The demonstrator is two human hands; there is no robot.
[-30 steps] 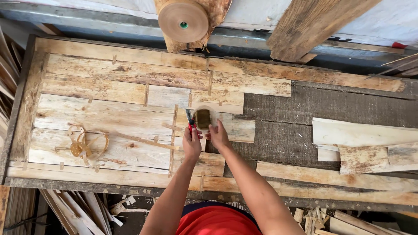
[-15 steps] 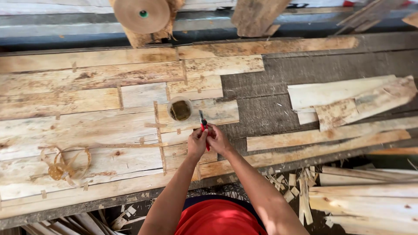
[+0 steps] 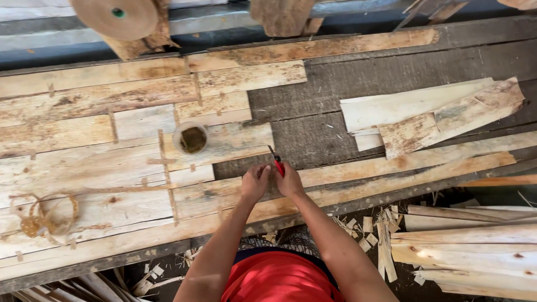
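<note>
Both my hands meet at the near edge of a long veneer strip (image 3: 358, 168) on the dark workbench. My right hand (image 3: 289, 180) grips a small red-handled cutter (image 3: 276, 160), its blade pointing away from me. My left hand (image 3: 255, 182) is closed beside it, fingers pressed against the right hand; whether it holds anything is hidden. A small round cup of brownish paste (image 3: 191, 138) stands on the joined veneer sheets (image 3: 112, 145) just left of my hands.
A brown tape roll (image 3: 114, 15) sits at the back. Loose veneer pieces (image 3: 425, 114) lie on the bench (image 3: 313, 95) to the right. A tangle of tape scraps (image 3: 42, 218) lies far left. Veneer strips and offcuts (image 3: 464, 246) pile below the bench edge.
The view has swung right, so the sheets and cup sit further left. My hands came off the cup area and now stay together at the near veneer strip with the cutter.
</note>
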